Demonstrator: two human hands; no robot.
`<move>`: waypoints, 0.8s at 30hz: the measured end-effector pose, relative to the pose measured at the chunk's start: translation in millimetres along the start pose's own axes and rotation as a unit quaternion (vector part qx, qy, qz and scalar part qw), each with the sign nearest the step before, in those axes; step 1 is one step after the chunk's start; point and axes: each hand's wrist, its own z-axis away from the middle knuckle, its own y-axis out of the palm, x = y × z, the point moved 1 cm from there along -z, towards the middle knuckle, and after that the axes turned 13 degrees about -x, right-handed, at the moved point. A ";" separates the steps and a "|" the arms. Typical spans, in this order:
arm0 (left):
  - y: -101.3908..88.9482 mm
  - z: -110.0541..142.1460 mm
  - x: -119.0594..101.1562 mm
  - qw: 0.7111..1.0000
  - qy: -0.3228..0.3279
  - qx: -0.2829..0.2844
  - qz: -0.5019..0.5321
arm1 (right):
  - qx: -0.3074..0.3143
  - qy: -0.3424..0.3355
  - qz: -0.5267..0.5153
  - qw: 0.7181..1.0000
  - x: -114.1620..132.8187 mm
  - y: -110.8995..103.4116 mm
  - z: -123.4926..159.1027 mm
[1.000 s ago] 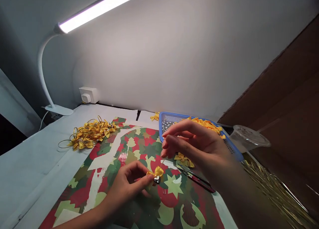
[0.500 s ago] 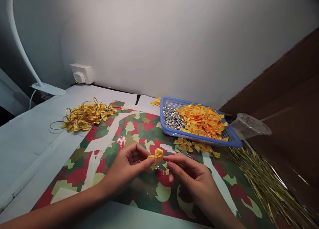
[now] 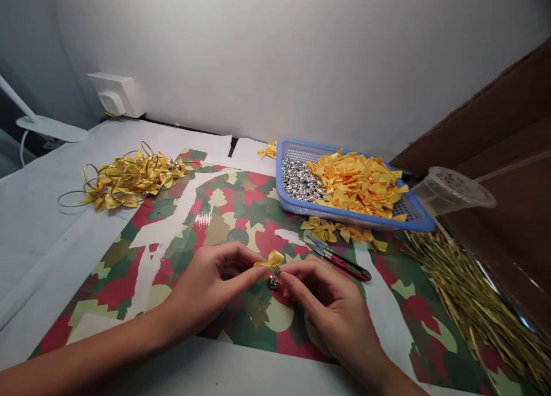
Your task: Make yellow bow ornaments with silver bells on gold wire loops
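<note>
Between the thumb and fingertips of my left hand (image 3: 224,278) is a small yellow ribbon bow (image 3: 274,259). A shiny silver charm (image 3: 273,282) hangs just below the bow. My right hand (image 3: 329,292) is closed in a pinch right beside the charm, on a thin gold cord that runs to the bow; the fingertips hide most of it. Both hands are low over a patterned red and green sheet (image 3: 247,215). Thread snips (image 3: 340,260) with a red handle lie beyond my right hand.
A blue basket (image 3: 344,213) holds silver charms (image 3: 301,181) and many yellow bows (image 3: 361,183); more bows (image 3: 344,232) lie before it. Finished-looking looped bows (image 3: 133,178) are heaped at left. Gold cords (image 3: 477,304) and a clear plastic cup (image 3: 456,189) are at right.
My right hand has come down from above the bow to beside the charm. My left hand keeps its pinch on the bow. The view has tilted down, showing the basket and snips more fully.
</note>
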 end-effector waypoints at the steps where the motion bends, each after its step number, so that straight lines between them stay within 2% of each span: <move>1: 0.3 -0.5 0.0 1.000 0.001 -0.001 -0.004 | 0.004 -0.005 0.011 1.000 -0.8 -0.6 0.3; 10: -0.1 -0.6 0.1 1.000 0.008 -0.013 -0.018 | 0.010 -0.041 0.050 0.998 1.4 0.9 0.8; 24: 0.3 -0.5 1.4 0.999 0.015 -0.013 -0.028 | 0.016 -0.038 0.051 0.998 0.1 0.4 2.3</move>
